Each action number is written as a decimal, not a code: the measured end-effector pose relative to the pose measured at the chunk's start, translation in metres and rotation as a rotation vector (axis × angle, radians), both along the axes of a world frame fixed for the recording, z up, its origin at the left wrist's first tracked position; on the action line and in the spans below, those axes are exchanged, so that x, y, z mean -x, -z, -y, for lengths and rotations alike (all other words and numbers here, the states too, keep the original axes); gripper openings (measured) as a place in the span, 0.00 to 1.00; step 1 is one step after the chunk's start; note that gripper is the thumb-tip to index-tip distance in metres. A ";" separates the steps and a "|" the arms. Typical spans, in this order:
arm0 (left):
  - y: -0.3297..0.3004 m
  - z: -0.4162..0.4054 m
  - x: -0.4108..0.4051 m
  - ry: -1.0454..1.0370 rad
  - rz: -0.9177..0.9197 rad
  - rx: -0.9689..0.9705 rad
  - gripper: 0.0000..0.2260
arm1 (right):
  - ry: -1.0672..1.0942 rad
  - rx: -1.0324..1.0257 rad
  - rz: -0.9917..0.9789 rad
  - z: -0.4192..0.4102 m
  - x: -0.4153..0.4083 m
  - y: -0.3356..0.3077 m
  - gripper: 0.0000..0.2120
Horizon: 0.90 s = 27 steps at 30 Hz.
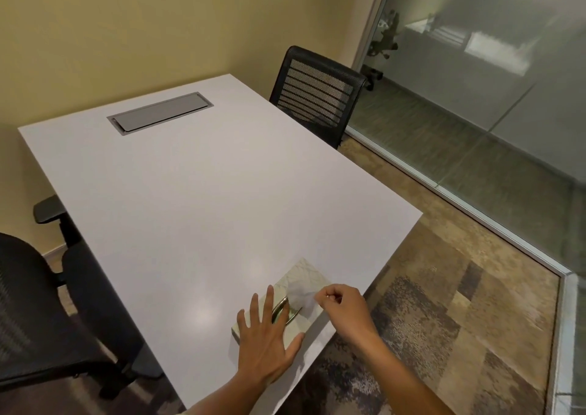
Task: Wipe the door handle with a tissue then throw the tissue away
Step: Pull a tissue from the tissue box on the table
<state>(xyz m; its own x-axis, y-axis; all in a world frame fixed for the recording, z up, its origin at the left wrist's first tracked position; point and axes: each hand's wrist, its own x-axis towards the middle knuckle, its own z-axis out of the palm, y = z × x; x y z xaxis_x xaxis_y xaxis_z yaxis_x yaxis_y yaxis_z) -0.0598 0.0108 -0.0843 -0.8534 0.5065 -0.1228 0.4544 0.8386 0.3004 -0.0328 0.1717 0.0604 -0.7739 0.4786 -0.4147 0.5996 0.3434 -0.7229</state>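
Observation:
A pale patterned tissue box (306, 276) lies near the front right corner of the white table (190, 192). My left hand (268, 338) rests flat on the box's near end, fingers spread. My right hand (341, 307) pinches a white tissue (301, 297) that sticks up out of the box's oval slot. No door handle and no bin are in view.
A grey cable hatch (160, 112) is set into the table's far end. One black mesh chair (317, 94) stands at the far right, another (35, 313) at the left. A glass partition (475, 113) runs along the right, above patterned carpet (444, 319).

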 end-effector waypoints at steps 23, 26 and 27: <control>-0.042 -0.043 0.012 0.093 -0.063 -0.288 0.20 | 0.438 0.327 -0.242 -0.033 -0.045 -0.039 0.11; -0.070 -0.064 0.010 0.095 0.097 -0.615 0.16 | 0.489 0.292 -0.247 -0.040 -0.058 -0.040 0.11; -0.083 -0.070 0.008 0.093 0.198 -0.697 0.14 | 0.508 0.289 -0.257 -0.042 -0.064 -0.041 0.12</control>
